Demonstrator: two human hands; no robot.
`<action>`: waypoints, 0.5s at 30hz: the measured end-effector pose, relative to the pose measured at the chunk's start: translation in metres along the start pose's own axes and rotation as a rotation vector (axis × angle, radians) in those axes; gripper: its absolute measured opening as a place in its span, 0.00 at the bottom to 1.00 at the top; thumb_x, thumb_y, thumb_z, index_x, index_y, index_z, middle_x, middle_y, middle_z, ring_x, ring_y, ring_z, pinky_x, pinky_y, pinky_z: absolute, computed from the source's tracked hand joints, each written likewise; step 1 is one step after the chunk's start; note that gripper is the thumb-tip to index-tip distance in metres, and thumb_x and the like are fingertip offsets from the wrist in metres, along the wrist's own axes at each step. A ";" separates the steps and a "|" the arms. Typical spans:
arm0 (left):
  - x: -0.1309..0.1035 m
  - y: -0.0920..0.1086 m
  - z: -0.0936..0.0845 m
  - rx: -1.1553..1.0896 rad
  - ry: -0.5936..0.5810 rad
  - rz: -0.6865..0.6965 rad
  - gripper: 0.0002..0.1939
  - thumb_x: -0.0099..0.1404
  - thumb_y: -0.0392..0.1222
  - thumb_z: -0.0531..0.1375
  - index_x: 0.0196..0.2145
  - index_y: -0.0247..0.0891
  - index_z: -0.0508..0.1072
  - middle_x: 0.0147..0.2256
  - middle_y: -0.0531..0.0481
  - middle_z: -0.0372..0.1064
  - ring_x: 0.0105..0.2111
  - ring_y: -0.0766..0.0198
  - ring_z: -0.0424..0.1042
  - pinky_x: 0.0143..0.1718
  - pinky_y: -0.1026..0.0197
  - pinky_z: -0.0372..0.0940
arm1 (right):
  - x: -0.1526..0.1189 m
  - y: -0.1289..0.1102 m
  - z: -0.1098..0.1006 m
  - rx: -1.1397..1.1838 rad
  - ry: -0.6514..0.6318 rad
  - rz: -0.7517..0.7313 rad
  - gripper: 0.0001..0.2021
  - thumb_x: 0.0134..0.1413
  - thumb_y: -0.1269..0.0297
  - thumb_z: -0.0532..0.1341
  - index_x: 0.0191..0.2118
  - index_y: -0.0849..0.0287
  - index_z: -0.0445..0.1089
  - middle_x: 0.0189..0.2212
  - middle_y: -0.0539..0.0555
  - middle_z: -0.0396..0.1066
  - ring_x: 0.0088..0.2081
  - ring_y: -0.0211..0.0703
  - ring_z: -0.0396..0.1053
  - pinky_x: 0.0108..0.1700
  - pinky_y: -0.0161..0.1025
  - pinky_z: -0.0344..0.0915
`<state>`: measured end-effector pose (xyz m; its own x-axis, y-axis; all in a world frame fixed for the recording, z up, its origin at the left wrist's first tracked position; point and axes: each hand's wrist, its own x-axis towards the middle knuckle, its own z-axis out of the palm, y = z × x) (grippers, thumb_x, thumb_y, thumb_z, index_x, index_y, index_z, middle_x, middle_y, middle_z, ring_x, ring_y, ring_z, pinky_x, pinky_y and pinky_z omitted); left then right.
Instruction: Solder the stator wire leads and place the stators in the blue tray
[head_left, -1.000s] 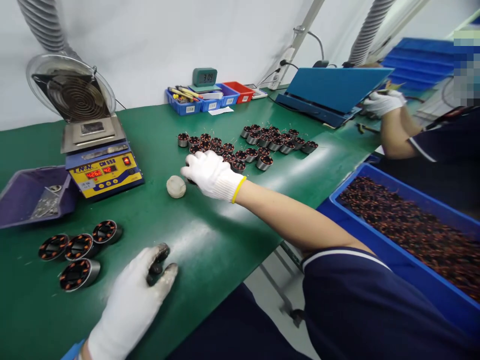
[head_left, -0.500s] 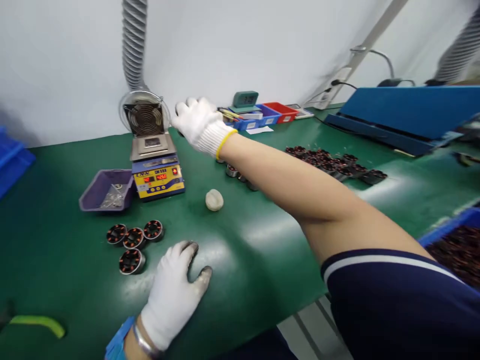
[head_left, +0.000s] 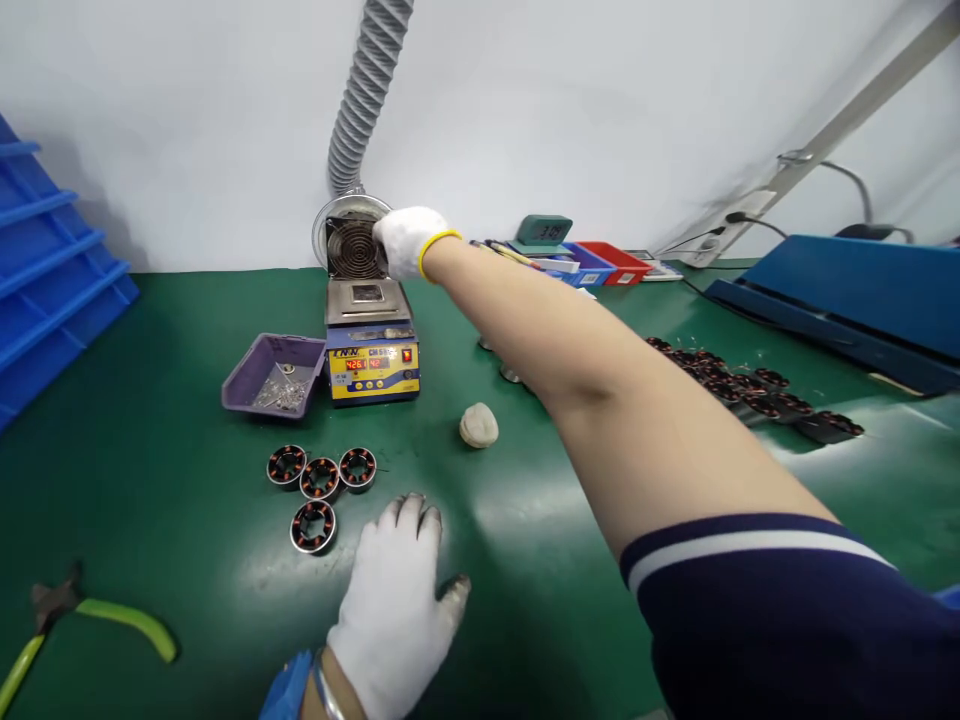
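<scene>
My left hand (head_left: 397,600), in a white glove with dark fingertips, lies on the green bench with its thumb apart and nothing in it. Beside it are several round metal rings with copper windings (head_left: 313,526). My right hand (head_left: 409,240), also gloved, reaches to the right edge of the round fan grille (head_left: 355,248) behind the yellow and blue heating unit (head_left: 374,373). Its fingers are bent and partly hidden, so what they hold, if anything, cannot be made out. A whitish round lump (head_left: 478,425) sits right of the unit.
A purple tray (head_left: 238,388) with small metal bits stands left of the unit. Green-handled cutters (head_left: 127,615) lie at the left front, below blue crates (head_left: 45,260). More wound rings (head_left: 750,390), a red bin (head_left: 615,258) and a blue machine (head_left: 855,290) are on the right.
The view has turned left. My right hand has moved toward the fan grille and its fingers are more bent. My left hand's fingers now lie flatter on the bench.
</scene>
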<state>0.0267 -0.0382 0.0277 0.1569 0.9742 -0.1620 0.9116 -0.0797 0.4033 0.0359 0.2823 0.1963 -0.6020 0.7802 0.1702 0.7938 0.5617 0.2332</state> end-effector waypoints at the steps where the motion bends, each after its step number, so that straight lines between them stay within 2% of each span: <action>1: -0.001 0.001 0.000 0.011 -0.016 -0.004 0.30 0.66 0.47 0.59 0.63 0.33 0.68 0.64 0.34 0.64 0.65 0.38 0.61 0.62 0.39 0.61 | 0.003 0.003 -0.002 0.033 -0.002 0.036 0.19 0.54 0.63 0.64 0.50 0.66 0.74 0.48 0.62 0.74 0.53 0.66 0.73 0.54 0.59 0.72; 4: -0.003 0.001 -0.001 0.031 -0.044 -0.004 0.32 0.66 0.47 0.59 0.64 0.32 0.67 0.66 0.33 0.61 0.66 0.37 0.59 0.63 0.38 0.60 | 0.008 0.002 0.002 0.217 0.019 0.146 0.24 0.55 0.54 0.65 0.52 0.68 0.72 0.49 0.64 0.75 0.53 0.62 0.74 0.53 0.53 0.73; 8: -0.004 0.000 -0.001 0.018 -0.044 -0.001 0.31 0.66 0.47 0.58 0.64 0.31 0.67 0.66 0.33 0.61 0.66 0.37 0.59 0.63 0.39 0.60 | 0.009 -0.011 0.015 0.355 0.023 0.188 0.24 0.58 0.53 0.61 0.50 0.70 0.74 0.50 0.62 0.75 0.54 0.50 0.74 0.56 0.38 0.69; 10: -0.003 -0.001 -0.002 0.017 -0.024 -0.008 0.31 0.66 0.47 0.59 0.63 0.30 0.68 0.66 0.33 0.62 0.65 0.38 0.60 0.63 0.39 0.60 | 0.007 -0.013 0.015 0.419 0.051 0.203 0.24 0.57 0.54 0.62 0.50 0.70 0.74 0.50 0.62 0.76 0.54 0.49 0.74 0.57 0.39 0.69; 12: -0.001 -0.002 -0.003 0.019 0.015 -0.020 0.30 0.66 0.47 0.59 0.62 0.31 0.69 0.64 0.34 0.64 0.65 0.39 0.61 0.62 0.40 0.61 | 0.001 -0.009 0.007 0.486 0.086 0.222 0.22 0.54 0.54 0.66 0.47 0.68 0.75 0.46 0.62 0.76 0.53 0.53 0.74 0.56 0.46 0.71; 15: 0.000 -0.003 -0.005 0.026 0.051 -0.023 0.28 0.65 0.47 0.59 0.60 0.32 0.71 0.63 0.34 0.65 0.64 0.39 0.62 0.62 0.40 0.61 | -0.026 0.001 -0.003 0.729 0.110 0.255 0.19 0.53 0.51 0.68 0.40 0.65 0.76 0.38 0.59 0.77 0.48 0.54 0.75 0.52 0.49 0.73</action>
<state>0.0218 -0.0371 0.0309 0.1171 0.9853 -0.1244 0.9243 -0.0624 0.3764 0.0518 0.2617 0.1945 -0.3682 0.8991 0.2367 0.7423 0.4376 -0.5074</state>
